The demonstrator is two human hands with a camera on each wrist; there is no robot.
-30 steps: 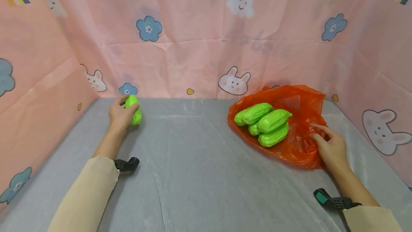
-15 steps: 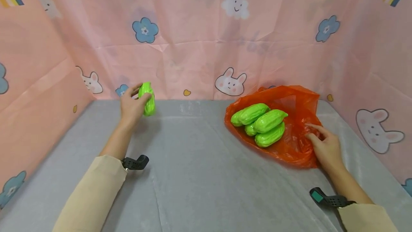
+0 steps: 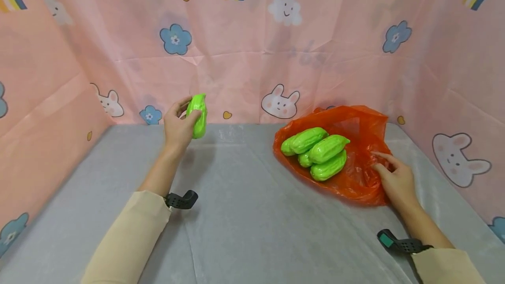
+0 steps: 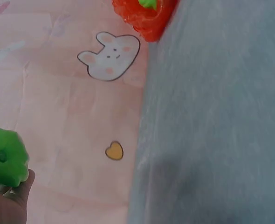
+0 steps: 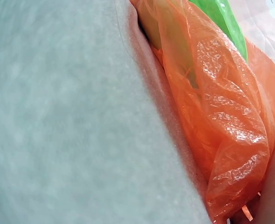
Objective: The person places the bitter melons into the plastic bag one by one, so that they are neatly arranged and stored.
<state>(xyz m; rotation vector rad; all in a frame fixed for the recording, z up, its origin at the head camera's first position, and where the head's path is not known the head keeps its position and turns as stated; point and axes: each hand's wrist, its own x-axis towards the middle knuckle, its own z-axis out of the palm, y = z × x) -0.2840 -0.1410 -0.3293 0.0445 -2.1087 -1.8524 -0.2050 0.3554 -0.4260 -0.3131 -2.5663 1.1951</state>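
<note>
My left hand [image 3: 179, 124] grips a bright green, ridged bitter gourd [image 3: 198, 116] and holds it upright above the table's far left part. In the left wrist view the gourd's round end [image 4: 6, 156] shows at the left edge, by the thumb. My right hand [image 3: 398, 181] pinches the right side of a red plastic bag [image 3: 367, 185]. That bag lies spread with its mouth facing left, and several more green bitter gourds [image 3: 328, 149] are piled in it. In the right wrist view, crumpled bag film [image 5: 230, 135] runs to the fingers at the lower right.
A grey cloth [image 3: 244, 214] covers the table. Pink printed sheets [image 3: 221, 65] stand as walls at the back and both sides. Black camera bands [image 3: 182, 200] sit on both wrists.
My left hand has lifted the bitter gourd from the far left and carried it rightward and up. The right hand keeps its hold on the bag, which stays put.
</note>
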